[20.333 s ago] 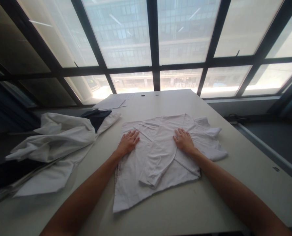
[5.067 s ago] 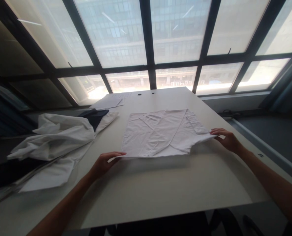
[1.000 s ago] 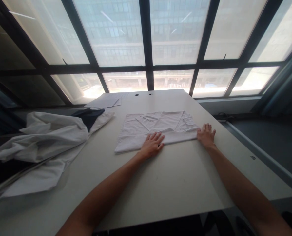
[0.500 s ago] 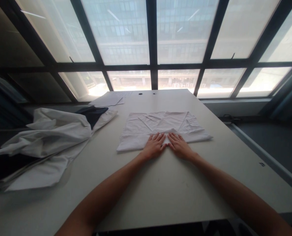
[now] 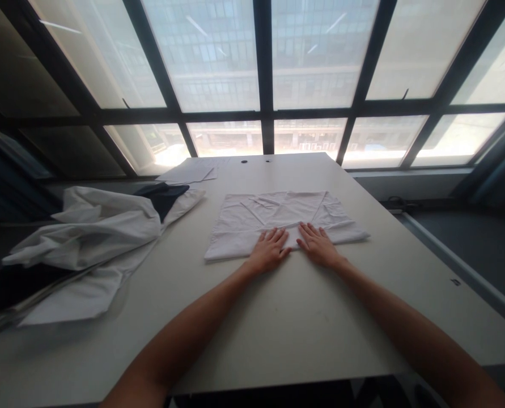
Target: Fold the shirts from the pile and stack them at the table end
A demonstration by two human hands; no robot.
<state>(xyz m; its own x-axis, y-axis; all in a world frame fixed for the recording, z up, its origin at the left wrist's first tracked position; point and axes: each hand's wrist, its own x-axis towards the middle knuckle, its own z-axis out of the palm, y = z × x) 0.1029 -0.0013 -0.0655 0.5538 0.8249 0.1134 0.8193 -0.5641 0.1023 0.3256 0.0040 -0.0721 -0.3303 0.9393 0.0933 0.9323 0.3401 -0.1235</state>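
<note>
A white shirt [image 5: 278,218], folded into a flat rectangle, lies in the middle of the pale table [image 5: 286,323]. My left hand [image 5: 270,249] rests flat on the near edge of the fold, fingers stretched out. Just to its right, my right hand [image 5: 318,245] presses flat on the same edge, fingers spread. The two hands lie side by side, a small gap between them. Neither hand holds anything.
A heap of white and dark garments [image 5: 86,243] covers the table's left side. Sheets of paper [image 5: 188,171] lie at the far left corner, near two small holes [image 5: 256,161] in the tabletop. Big windows [image 5: 261,73] rise behind the table.
One second ago my right hand was at the fold's right end; it slid left to the middle beside my left hand. Since half a second ago the hands have parted slightly.
</note>
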